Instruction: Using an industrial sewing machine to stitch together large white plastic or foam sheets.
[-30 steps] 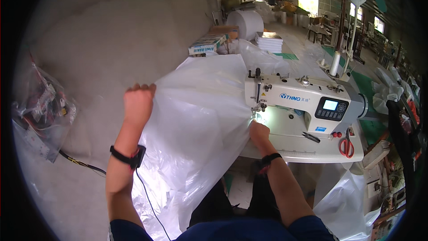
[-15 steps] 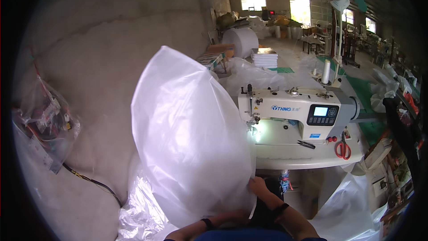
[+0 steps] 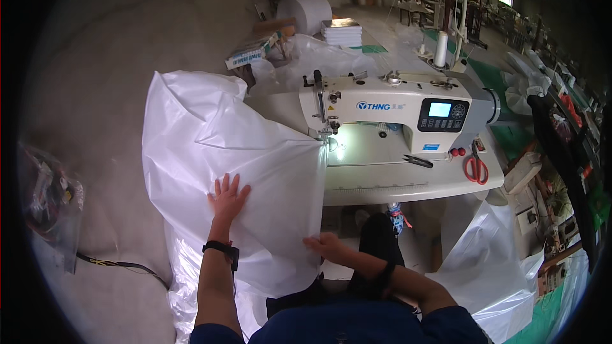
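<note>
A large sheet of white plastic film [image 3: 268, 197] spreads to the left of the sewing machine [image 3: 382, 105], its right edge running up to the lit needle area. My left hand [image 3: 229, 199] lies flat on the film with its fingers spread. Lower down, my right hand [image 3: 325, 246] pinches the right edge of the film near my lap. The film bulges in folds at its far left end. Its corner meets the machine under the presser foot, where the exact contact is too small to make out.
Black thread snips [image 3: 418, 161] and red-handled scissors [image 3: 476, 167] lie on the machine bed. A white thread cone [image 3: 440, 51] stands behind the machine. Further back are a large white roll [image 3: 305, 13] and a stack of white sheets [image 3: 342, 33]. Bagged cables [image 3: 51, 197] hang at left.
The raised film has come down flatter, and its edge now reaches the needle area. My left hand has moved from low by my lap onto the film. The view has shifted.
</note>
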Demonstrator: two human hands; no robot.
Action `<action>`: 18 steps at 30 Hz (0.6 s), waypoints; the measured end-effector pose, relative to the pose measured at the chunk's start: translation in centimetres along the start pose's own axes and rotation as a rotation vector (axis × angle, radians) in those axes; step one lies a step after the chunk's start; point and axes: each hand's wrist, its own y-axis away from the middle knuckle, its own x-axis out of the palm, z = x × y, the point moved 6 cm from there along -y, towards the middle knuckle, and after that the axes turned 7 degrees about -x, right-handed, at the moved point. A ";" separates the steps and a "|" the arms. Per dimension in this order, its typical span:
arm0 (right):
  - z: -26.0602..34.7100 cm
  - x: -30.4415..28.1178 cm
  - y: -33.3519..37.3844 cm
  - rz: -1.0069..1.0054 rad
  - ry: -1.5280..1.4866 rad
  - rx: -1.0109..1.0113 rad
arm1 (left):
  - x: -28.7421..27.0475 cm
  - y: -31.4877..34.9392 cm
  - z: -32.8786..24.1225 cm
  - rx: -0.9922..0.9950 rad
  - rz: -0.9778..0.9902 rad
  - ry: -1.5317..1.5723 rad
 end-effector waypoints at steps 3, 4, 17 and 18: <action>-2.5 -0.5 -1.3 0.309 -0.272 0.061 | 1.6 -1.5 1.4 -0.029 0.053 -0.025; -2.6 -0.7 -2.4 0.338 -0.610 0.054 | 1.2 -2.2 0.9 0.013 0.024 -0.033; 4.2 9.9 -11.2 0.517 -0.323 0.083 | 1.9 -15.8 -1.3 0.206 0.271 -0.109; 3.9 10.4 -11.2 0.556 -0.317 0.084 | 2.0 -16.7 -1.3 0.202 0.278 -0.109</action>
